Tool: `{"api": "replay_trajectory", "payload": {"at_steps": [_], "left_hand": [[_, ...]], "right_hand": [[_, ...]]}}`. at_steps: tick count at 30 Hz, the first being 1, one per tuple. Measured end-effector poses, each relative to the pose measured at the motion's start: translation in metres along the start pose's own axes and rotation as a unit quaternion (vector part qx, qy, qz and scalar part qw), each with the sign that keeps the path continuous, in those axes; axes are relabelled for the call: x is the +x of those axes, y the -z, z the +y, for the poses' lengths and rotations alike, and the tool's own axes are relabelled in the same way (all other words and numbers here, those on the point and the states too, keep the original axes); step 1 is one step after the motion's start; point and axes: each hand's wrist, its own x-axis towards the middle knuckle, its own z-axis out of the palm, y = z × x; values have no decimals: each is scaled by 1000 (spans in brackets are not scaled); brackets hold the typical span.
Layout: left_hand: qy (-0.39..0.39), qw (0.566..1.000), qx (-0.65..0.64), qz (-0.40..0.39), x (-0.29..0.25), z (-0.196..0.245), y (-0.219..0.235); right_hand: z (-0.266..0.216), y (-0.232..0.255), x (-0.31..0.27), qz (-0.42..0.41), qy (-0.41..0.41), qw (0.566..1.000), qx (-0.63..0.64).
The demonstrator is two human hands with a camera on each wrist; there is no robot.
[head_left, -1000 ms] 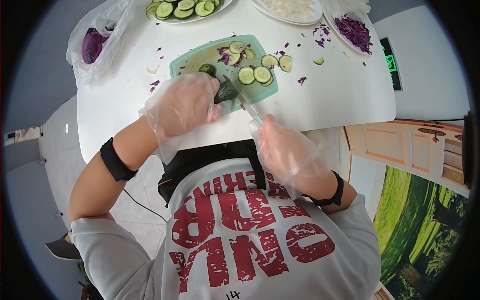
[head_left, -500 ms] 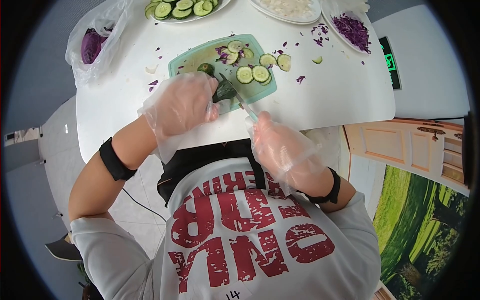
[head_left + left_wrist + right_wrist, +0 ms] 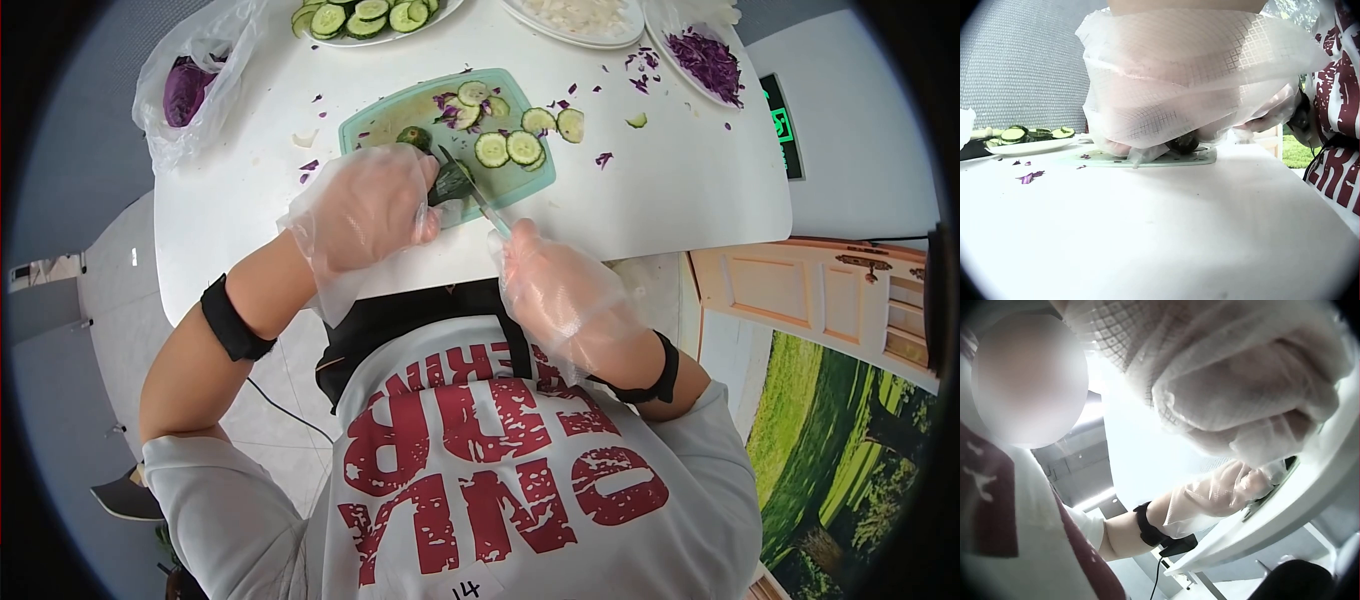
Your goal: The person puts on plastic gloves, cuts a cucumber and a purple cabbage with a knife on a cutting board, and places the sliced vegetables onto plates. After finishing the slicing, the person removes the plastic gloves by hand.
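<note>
At the cutting board's (image 3: 513, 182) six o'clock, the left hand (image 3: 368, 205) is gripping a cucumber (image 3: 452, 186) while the right hand (image 3: 555, 285), clasping a knife (image 3: 484, 203) at five, is apparently slicing, the next stroke calling for steady hold.

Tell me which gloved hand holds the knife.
The right hand grips the knife; the left hand instead holds dark green cucumber on the cutting board.

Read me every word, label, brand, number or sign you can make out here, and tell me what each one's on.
"14": on the white tag on the shirt.
"N", "O": large red letters on the shirt; the rest of the print is too turned and folded to read surely as words.
Green sign beyond the table: any lettering is too small to read.
</note>
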Motion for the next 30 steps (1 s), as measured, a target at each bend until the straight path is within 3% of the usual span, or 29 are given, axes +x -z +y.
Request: {"api": "replay_trajectory", "payload": {"at_steps": [5, 7, 11, 13, 17, 19, 23, 25, 26, 28, 30], "left_hand": [[7, 1000, 5, -12, -1, 0, -1], [4, 1000, 3, -7, -1, 0, -1], [2, 1000, 7, -13, -1, 0, -1], [3, 1000, 4, -11, -1, 0, -2], [2, 1000, -1, -1, -1, 0, -3], [5, 1000, -1, -10, 0, 0, -1], [5, 1000, -3, -12, 0, 0, -1], [6, 1000, -2, -10, 0, 0, -1], [6, 1000, -2, -9, 0, 0, -2], [8, 1000, -5, -15, 1, 1, 0], [10, 1000, -8, -22, 1, 0, 0]], "right_hand": [[4, -1, -10, -13, -20, 1000, -6], [14, -9, -10, -5, 35, 999, -18], [13, -8, -10, -4, 28, 999, -33], [18, -11, -12, 17, 125, 980, -152], [26, -32, 6, 1, 75, 995, -68], [28, -40, 10, -16, 96, 967, -237], [21, -28, 9, 30, 127, 964, -232], [3, -6, 5, -33, 25, 994, -99], [4, -7, 7, -33, 25, 994, -99], [9, -12, 10, -31, 93, 972, -215], [10, -11, 9, -35, 90, 975, -199]]}}
